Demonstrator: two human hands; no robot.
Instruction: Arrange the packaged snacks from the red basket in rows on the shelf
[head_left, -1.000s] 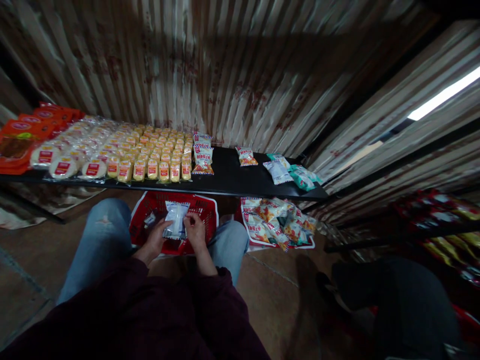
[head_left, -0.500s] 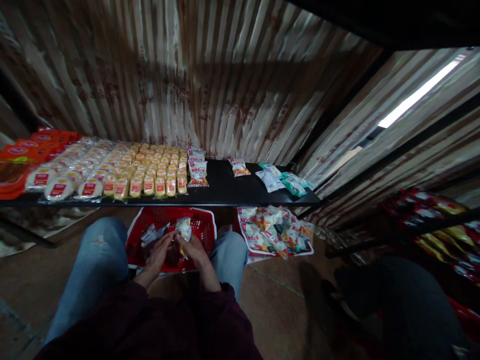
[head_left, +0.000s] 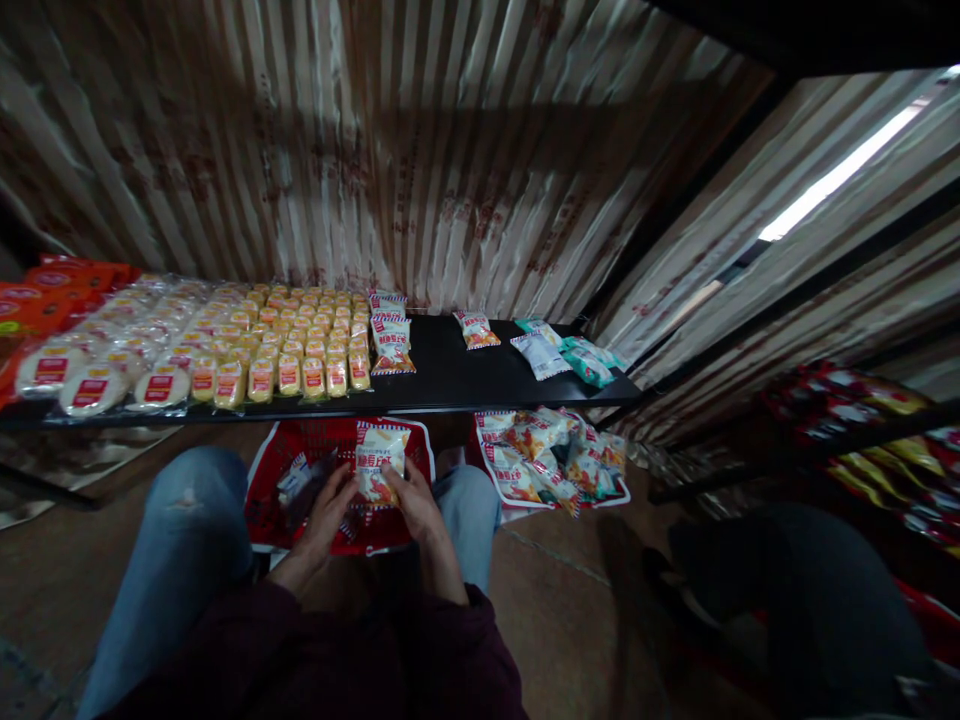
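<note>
Both my hands hold one small snack packet point(head_left: 379, 463), white with red and orange print, upright over a red plastic basket point(head_left: 303, 442) between my knees. My left hand point(head_left: 328, 511) grips its left lower edge and my right hand point(head_left: 418, 503) grips its right lower edge. More packets lie inside the basket. Just beyond it runs a low black shelf point(head_left: 465, 378) with rows of yellow wrapped cakes point(head_left: 300, 345) and a short stack of matching red-and-white packets point(head_left: 391, 338).
Round flat breads point(head_left: 90, 375) and orange packs point(head_left: 30, 300) fill the shelf's left end. Single packets point(head_left: 475, 329) and green-white ones point(head_left: 585, 360) lie at its right. A second basket of snack bags point(head_left: 551, 460) sits under the shelf. A dark shape point(head_left: 795, 590) is at lower right.
A second ago my hands held a pale packet showing its back. Now the packet is turned to its printed front and raised slightly. The view has also tilted upward.
</note>
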